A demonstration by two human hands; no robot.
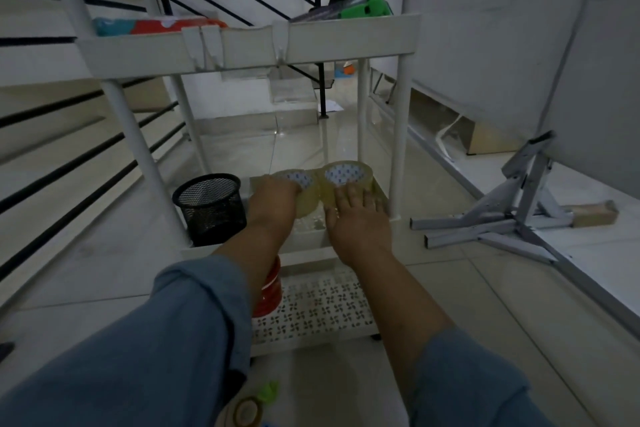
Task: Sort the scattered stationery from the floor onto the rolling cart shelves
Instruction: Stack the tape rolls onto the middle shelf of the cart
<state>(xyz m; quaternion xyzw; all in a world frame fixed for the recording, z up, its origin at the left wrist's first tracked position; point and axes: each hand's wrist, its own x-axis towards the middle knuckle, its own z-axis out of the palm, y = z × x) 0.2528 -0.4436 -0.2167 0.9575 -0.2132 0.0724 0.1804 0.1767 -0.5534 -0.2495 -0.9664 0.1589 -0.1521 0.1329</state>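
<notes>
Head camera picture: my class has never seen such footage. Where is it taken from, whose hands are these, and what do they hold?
No machine here. The single picture comes from a camera worn on a person's head, looking forward and down, so both blue-sleeved arms are the wearer's own. Ahead stands a white rolling cart. Its middle shelf holds a black mesh cup and two clear tape rolls. The left hand has its grip on the left tape roll, fingers curled over its rim; the right hand lies on the right tape roll, fingers fairly straight. A red tape roll sits on the bottom shelf; a small roll lies on the floor.
</notes>
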